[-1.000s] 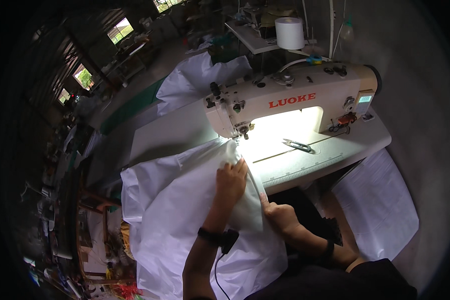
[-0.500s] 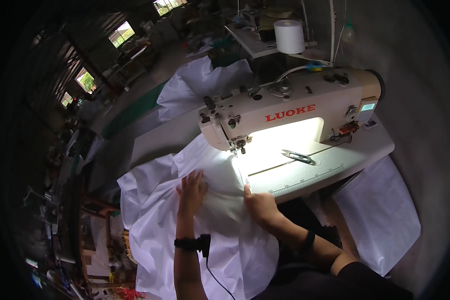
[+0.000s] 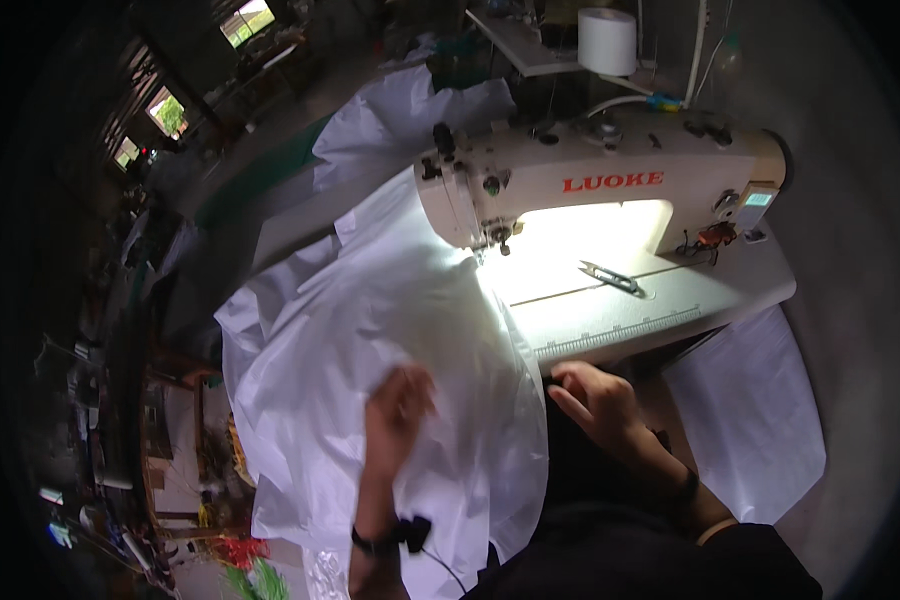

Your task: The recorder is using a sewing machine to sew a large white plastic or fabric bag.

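White sheet fabric (image 3: 370, 300) spreads from the needle area of a sewing machine (image 3: 600, 185) over the table and down toward my lap. My left hand (image 3: 400, 410) is over the cloth with its fingers bent inward. Motion smears those fingers, and whether they touch the cloth cannot be made out. Just off the table's front edge, right of the fabric, is my right hand (image 3: 600, 400), loosely curled, thumb apart from the fingers, nothing visible in it. The machine's lamp lights the needle area, where the cloth's edge lies.
Thread snips (image 3: 612, 279) lie on the machine bed, behind a printed ruler strip (image 3: 620, 330). A white thread cone (image 3: 607, 42) stands behind the machine. More white cloth hangs at the right (image 3: 755, 410) and lies heaped beyond the table (image 3: 400, 115).
Both hands have come back from near the needle toward me, the right one also moving rightward off the cloth. More fabric now lies smoothly left of the needle. The view has shifted slightly.
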### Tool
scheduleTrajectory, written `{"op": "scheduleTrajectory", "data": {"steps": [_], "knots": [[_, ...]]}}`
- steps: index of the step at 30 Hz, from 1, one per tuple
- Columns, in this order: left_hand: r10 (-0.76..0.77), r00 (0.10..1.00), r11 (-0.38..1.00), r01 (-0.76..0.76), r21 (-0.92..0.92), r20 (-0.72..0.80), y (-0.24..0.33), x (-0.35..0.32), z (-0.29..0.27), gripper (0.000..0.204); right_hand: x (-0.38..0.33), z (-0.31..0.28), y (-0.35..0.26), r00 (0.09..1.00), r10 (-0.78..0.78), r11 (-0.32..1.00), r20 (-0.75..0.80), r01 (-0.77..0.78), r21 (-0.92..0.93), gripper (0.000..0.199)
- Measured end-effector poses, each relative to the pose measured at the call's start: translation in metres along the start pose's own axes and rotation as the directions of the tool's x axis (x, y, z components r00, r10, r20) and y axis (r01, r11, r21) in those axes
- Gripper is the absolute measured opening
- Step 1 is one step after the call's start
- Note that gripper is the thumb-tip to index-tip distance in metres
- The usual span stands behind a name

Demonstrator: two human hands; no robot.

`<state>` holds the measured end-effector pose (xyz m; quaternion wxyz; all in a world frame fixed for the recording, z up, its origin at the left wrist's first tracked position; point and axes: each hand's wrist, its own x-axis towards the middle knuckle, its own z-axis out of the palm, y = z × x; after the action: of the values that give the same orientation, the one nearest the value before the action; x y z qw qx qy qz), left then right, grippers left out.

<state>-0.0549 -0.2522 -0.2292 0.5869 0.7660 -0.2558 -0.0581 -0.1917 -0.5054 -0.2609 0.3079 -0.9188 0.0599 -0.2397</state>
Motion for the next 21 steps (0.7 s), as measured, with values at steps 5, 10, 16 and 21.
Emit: {"op": "scheduleTrajectory", "data": {"steps": [5, 10, 16, 21], "knots": [[-0.219, 0.973, 0.898, 0.230, 0.375, -0.073, -0.012, -0.146, 0.066, 0.044, -0.058, -0.015, -0.027, 0.931, -0.083, 0.990, 0.356, 0.036, 0.137, 0.028], [-0.118, 0.967, 0.728, 0.238, 0.643, -0.224, -0.045, -0.177, 0.077, 0.058, -0.074, 0.011, -0.026, 0.845, -0.112, 0.993, 0.524, 0.110, 0.034, 0.016], [-0.220, 0.955, 0.856, 0.286, 0.430, -0.198, -0.043, -0.183, 0.064, 0.022, -0.087, -0.001, -0.029, 0.937, -0.137, 0.944, 0.322, 0.025, 0.330, 0.006], [-0.541, 0.834, 0.787, 0.457, -0.415, -0.106, 0.023, -0.194, 0.035, 0.009, -0.094, -0.018, -0.060, 0.783, -0.487, 0.738, 0.387, 0.132, 0.661, 0.010]]}}
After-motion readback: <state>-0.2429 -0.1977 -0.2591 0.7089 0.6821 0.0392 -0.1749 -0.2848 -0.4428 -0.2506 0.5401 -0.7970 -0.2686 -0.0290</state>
